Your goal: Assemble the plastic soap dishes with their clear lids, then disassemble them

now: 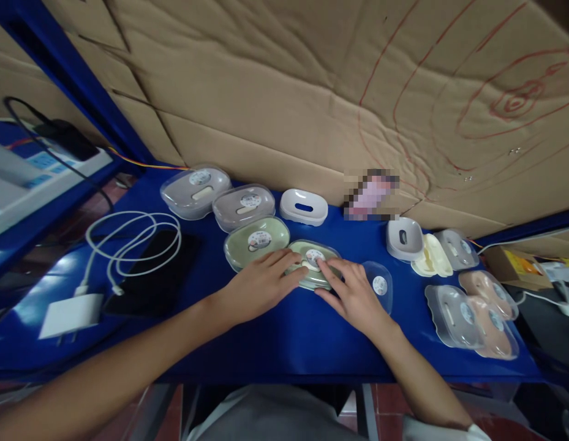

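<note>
A green soap box with a clear lid (pixel 313 264) lies on the blue table (pixel 284 343) in front of me. My left hand (pixel 259 283) rests on its left side, fingers stretched flat over the lid. My right hand (pixel 353 294) presses on its right side, fingers spread and fingertips on the lid's round sticker. A loose clear lid (pixel 380 285) lies just right of my right hand. Another green lidded box (pixel 256 241) sits directly behind my left hand.
Two clear-lidded boxes (pixel 196 190) (pixel 244 205) and a white tray (pixel 304 206) stand at the back. Right: a white tray (pixel 404 237), a cream box (pixel 432 255), several lidded pink boxes (pixel 489 306). Left: a black phone (pixel 150 269), a white cable (pixel 128 242), a charger (pixel 70 314). Cardboard wall behind.
</note>
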Demonstrator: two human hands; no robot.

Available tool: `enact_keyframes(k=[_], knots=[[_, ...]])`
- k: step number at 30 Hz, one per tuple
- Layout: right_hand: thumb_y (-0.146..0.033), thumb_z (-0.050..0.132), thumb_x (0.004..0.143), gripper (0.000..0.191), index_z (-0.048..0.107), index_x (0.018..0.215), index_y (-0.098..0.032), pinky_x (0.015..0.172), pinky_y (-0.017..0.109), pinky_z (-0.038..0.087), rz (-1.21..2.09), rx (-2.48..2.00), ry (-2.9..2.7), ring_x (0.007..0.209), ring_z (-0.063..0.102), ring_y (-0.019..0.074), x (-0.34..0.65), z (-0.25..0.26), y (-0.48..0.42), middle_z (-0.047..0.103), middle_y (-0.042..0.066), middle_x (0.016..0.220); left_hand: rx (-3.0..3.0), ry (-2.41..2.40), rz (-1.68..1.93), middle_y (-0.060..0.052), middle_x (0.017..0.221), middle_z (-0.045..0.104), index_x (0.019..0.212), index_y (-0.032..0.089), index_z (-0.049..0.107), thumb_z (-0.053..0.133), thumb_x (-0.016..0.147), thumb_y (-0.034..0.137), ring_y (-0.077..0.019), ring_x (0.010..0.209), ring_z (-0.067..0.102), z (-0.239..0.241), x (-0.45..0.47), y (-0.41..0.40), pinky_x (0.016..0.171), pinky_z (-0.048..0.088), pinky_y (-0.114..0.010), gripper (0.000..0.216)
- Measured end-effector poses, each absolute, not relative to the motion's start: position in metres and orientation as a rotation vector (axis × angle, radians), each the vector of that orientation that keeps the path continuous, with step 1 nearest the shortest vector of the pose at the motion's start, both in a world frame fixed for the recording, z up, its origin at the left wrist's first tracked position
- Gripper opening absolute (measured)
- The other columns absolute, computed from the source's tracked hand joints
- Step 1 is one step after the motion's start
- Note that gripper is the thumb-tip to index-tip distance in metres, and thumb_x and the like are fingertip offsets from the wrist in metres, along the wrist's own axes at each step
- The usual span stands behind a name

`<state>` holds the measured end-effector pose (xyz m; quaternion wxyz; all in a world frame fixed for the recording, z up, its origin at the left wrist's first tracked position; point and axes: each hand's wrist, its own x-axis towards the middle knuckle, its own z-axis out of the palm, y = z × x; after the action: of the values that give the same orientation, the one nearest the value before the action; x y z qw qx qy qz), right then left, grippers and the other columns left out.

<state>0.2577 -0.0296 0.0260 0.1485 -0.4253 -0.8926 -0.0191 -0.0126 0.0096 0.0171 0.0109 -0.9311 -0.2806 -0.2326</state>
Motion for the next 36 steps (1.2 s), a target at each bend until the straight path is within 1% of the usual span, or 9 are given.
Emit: enact_keyframes(k=[3, 8, 16, 19, 21, 24, 27, 32, 36], knots=[[-0.038, 0.059, 0.108, 0.08, 0.015, 0.173, -0.028, 0.103, 0.05, 0.052, -0.099, -1.246, -2.58, 0.128, 0.062, 0.0336, 0.255, 0.024, -0.031, 0.066, 0.016, 0.136, -2.92, -0.887, -0.73, -0.012, 0.128, 0.067, 0.127, 0.018, 0.066, 0.059, 0.104, 0.015, -0.028, 0.12, 0.066, 0.016, -0.013, 0.01, 0.1, 0.057, -0.043, 0.025], [-0.036, 0.062, 0.107, 0.084, 0.012, 0.174, -0.025, 0.101, 0.048, 0.052, -0.2, -1.224, -2.545, 0.124, 0.063, 0.0332, 0.251, 0.02, -0.033, 0.068, 0.017, 0.135, -2.901, -0.869, -0.717, -0.013, 0.128, 0.068, 0.131, 0.018, 0.064, 0.059, 0.103, 0.014, -0.0286, 0.12, 0.066, 0.016, -0.014, 0.013, 0.1, 0.057, -0.043, 0.028], [-0.031, 0.064, 0.106, 0.076, 0.025, 0.171, -0.031, 0.102, 0.049, 0.054, -0.177, -1.208, -2.485, 0.125, 0.065, 0.0314, 0.251, 0.011, -0.031, 0.068, 0.015, 0.134, -2.893, -0.939, -0.702, -0.013, 0.128, 0.067, 0.128, 0.018, 0.065, 0.061, 0.101, 0.013, -0.0286, 0.122, 0.067, 0.017, -0.013, 0.012, 0.1, 0.058, -0.042, 0.028], [-0.031, 0.067, 0.104, 0.07, 0.036, 0.166, -0.035, 0.11, 0.057, 0.052, -0.043, -1.17, -2.447, 0.135, 0.06, 0.0331, 0.257, 0.013, -0.027, 0.063, 0.014, 0.14, -2.904, -0.96, -0.687, -0.016, 0.142, 0.062, 0.141, 0.019, 0.059, 0.066, 0.099, 0.017, -0.0319, 0.132, 0.063, 0.014, -0.011, 0.012, 0.106, 0.056, -0.046, 0.042], [-0.032, 0.067, 0.103, 0.063, 0.044, 0.161, -0.036, 0.116, 0.059, 0.05, 0.141, -1.152, -2.443, 0.145, 0.052, 0.0334, 0.263, 0.018, -0.025, 0.057, 0.013, 0.148, -2.94, -0.941, -0.674, -0.019, 0.154, 0.054, 0.148, 0.02, 0.053, 0.074, 0.095, 0.022, -0.0355, 0.144, 0.054, 0.012, -0.01, 0.012, 0.114, 0.052, -0.051, 0.056], [-0.031, 0.065, 0.104, 0.051, 0.053, 0.153, -0.034, 0.121, 0.054, 0.05, 0.427, -1.13, -2.471, 0.153, 0.044, 0.03, 0.271, 0.028, -0.024, 0.051, 0.012, 0.154, -3.019, -0.904, -0.641, -0.021, 0.162, 0.044, 0.152, 0.023, 0.049, 0.082, 0.089, 0.026, -0.0393, 0.151, 0.046, 0.009, -0.01, 0.011, 0.117, 0.05, -0.054, 0.071], [-0.033, 0.065, 0.104, 0.047, 0.056, 0.15, -0.032, 0.122, 0.051, 0.05, 0.525, -1.135, -2.48, 0.154, 0.045, 0.0286, 0.277, 0.036, -0.026, 0.049, 0.012, 0.157, -3.102, -0.914, -0.68, -0.02, 0.16, 0.046, 0.152, 0.024, 0.049, 0.082, 0.088, 0.025, -0.0372, 0.148, 0.051, 0.008, -0.01, 0.01, 0.114, 0.053, -0.052, 0.072], [-0.038, 0.063, 0.105, 0.048, 0.054, 0.152, -0.033, 0.118, 0.051, 0.053, 0.273, -1.233, -2.272, 0.142, 0.058, 0.0296, 0.288, 0.047, -0.026, 0.055, 0.012, 0.155, -3.07, -0.911, -0.956, -0.017, 0.157, 0.049, 0.144, 0.024, 0.056, 0.074, 0.093, 0.022, -0.0328, 0.148, 0.049, 0.018, -0.014, 0.012, 0.117, 0.052, -0.051, 0.054], [-0.043, 0.057, 0.107, 0.047, 0.056, 0.152, -0.03, 0.118, 0.057, 0.048, -0.061, -1.496, -2.182, 0.142, 0.056, 0.0344, 0.301, 0.048, -0.019, 0.057, 0.013, 0.153, -2.778, -1.063, -1.111, -0.015, 0.159, 0.045, 0.143, 0.024, 0.055, 0.071, 0.099, 0.028, -0.0341, 0.148, 0.048, 0.04, -0.034, 0.027, 0.12, 0.049, -0.053, 0.046]])
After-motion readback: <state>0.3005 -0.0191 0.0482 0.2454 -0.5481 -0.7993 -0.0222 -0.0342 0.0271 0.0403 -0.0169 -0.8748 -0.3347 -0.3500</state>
